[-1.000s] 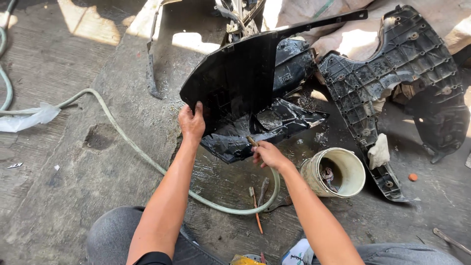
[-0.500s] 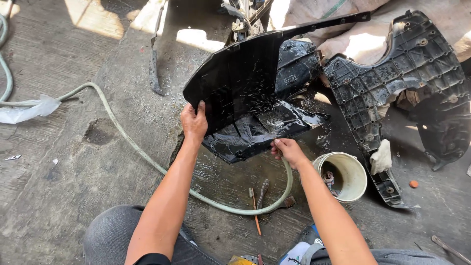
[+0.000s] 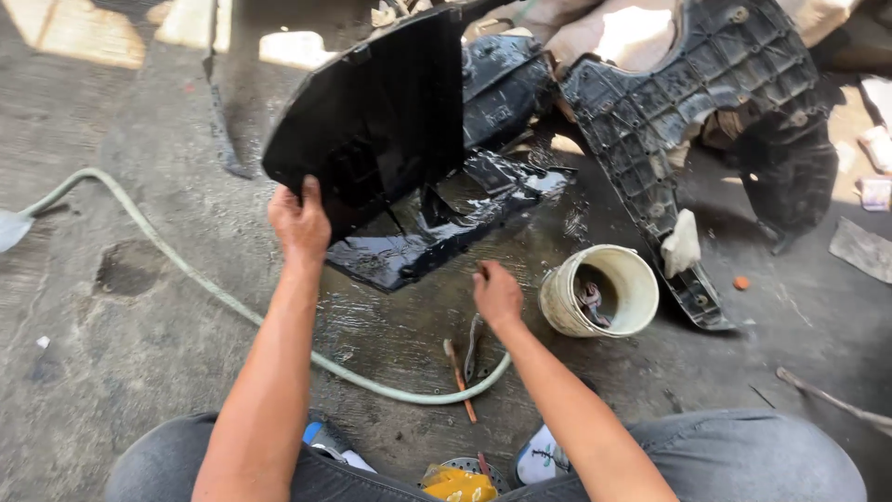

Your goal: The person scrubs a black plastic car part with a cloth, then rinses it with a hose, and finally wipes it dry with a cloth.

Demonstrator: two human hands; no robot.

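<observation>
My left hand (image 3: 299, 221) grips the lower left edge of a large glossy black plastic panel (image 3: 381, 121) and holds it tilted up on its edge. Under it a second wet black panel (image 3: 437, 242) lies flat on the concrete. My right hand (image 3: 497, 293) hovers low over the wet floor just in front of that flat panel, apart from it. Its fingers curl downward, and whether they hold anything is hidden. A thin orange-handled screwdriver (image 3: 458, 376) and a dark metal tool (image 3: 474, 344) lie just below that hand.
A cream bucket (image 3: 557, 307) with small parts inside stands right of my right hand. A ribbed black frame part (image 3: 669, 112) with a white rag (image 3: 681, 244) lies behind it. A pale green hose (image 3: 186, 270) curves across the floor. A yellow object (image 3: 455, 485) sits between my knees.
My right hand has come off the flat panel's lower edge and drawn back toward me. The left hand keeps its grip on the upright panel, which now stands steeper.
</observation>
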